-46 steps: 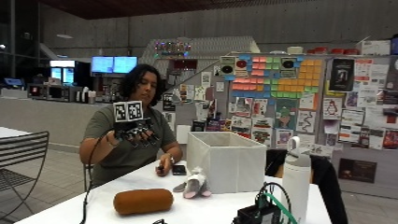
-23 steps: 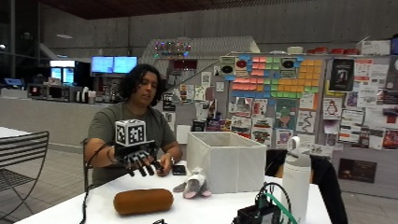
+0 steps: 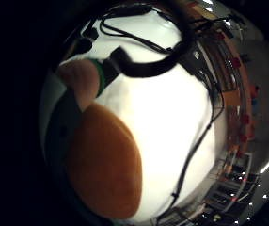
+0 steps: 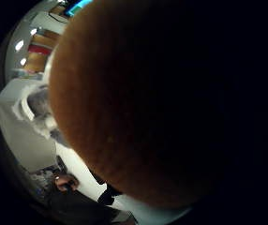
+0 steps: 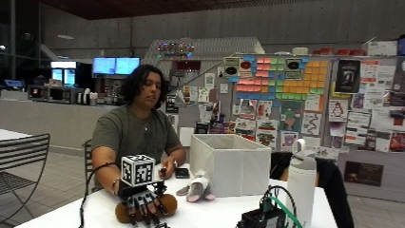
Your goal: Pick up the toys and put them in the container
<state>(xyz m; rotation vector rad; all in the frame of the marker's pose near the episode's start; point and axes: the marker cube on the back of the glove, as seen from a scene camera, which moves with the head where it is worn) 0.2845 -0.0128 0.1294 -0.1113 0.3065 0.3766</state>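
Note:
A brown loaf-shaped plush toy lies on the white table near its front edge. My gloved right hand rests on top of it, and the fingers wrap down over its front side. The toy fills the thumb side palm view and lies close under the palm in the little finger side view. A small grey and pink plush toy lies against the front of the white box container, which stands open-topped at mid table.
A white bottle stands right of the container. A black device with cables sits at the table's front right. The person's bare left hand rests beside a small black object behind the toys.
My gloved hand has come down from chest height onto the brown plush toy. The toys and the container have not moved.

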